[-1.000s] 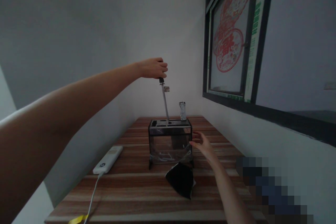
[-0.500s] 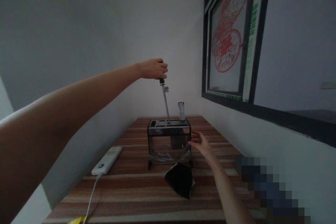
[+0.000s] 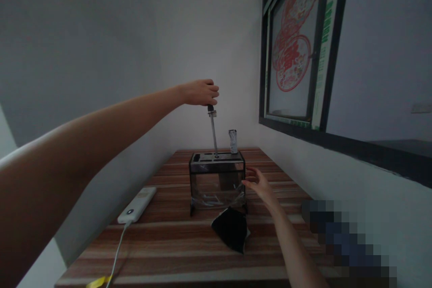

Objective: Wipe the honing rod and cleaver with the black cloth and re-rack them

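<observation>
My left hand [image 3: 200,92] is raised over the table, closed round the dark handle of a long metal rod [image 3: 213,132]. The rod points down, its tip at a slot in the top of a clear, black-framed holder [image 3: 217,181]. A silver handle [image 3: 232,141] sticks up from the holder's right end. My right hand [image 3: 259,186] hovers open just right of the holder, fingers spread, touching nothing that I can see.
The wooden table [image 3: 175,243] runs to the wall corner. A white power bank [image 3: 137,204] with a cable [image 3: 116,254] lies at the left. A black cloth [image 3: 232,229] lies in front of the holder. A dark-framed window [image 3: 297,49] is on the right wall.
My left hand has lowered a little, and the rod has gone deeper into the holder's slot. My right hand has barely shifted.
</observation>
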{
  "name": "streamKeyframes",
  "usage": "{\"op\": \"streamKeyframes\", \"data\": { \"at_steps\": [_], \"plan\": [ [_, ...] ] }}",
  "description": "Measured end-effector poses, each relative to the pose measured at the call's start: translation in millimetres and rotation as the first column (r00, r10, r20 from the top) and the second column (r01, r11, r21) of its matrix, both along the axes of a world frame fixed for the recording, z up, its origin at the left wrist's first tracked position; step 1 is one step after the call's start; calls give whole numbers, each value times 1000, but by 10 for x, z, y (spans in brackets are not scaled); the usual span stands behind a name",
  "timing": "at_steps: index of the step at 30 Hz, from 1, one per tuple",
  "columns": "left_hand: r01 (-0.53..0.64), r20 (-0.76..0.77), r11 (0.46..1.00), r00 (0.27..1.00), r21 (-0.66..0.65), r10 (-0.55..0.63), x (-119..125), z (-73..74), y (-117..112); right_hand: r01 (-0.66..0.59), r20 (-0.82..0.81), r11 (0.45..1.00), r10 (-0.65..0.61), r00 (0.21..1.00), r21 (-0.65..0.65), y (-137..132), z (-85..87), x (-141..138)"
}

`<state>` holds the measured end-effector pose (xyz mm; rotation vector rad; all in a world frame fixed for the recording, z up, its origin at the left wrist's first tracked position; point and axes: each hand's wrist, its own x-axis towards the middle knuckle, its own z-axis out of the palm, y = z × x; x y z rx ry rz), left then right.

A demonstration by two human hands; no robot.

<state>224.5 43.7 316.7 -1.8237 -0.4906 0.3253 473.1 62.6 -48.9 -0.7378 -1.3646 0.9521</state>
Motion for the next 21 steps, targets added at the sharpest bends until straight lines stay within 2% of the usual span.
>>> {"op": "streamKeyframes", "data": {
  "at_steps": [7, 13, 17, 21],
  "plan": [
    [114, -5, 991, 993, -66, -115, 93, -258, 23, -23, 6, 1000, 23, 1000, -13, -22, 14, 10],
    [299, 60, 937, 954, -179, -293, 99, -633, 170, -18, 25, 1000, 18, 1000, 0, -4, 20, 14],
    [326, 80, 921, 945, -212, -316, 96, -901, 220, -15, 41, 1000, 15, 999, -2, 2, 27, 13],
    [328, 89, 913, 945, -243, -315, 98, -1099, 214, -12, 47, 1000, 12, 999, 5, -16, 31, 15]
  ]
}}
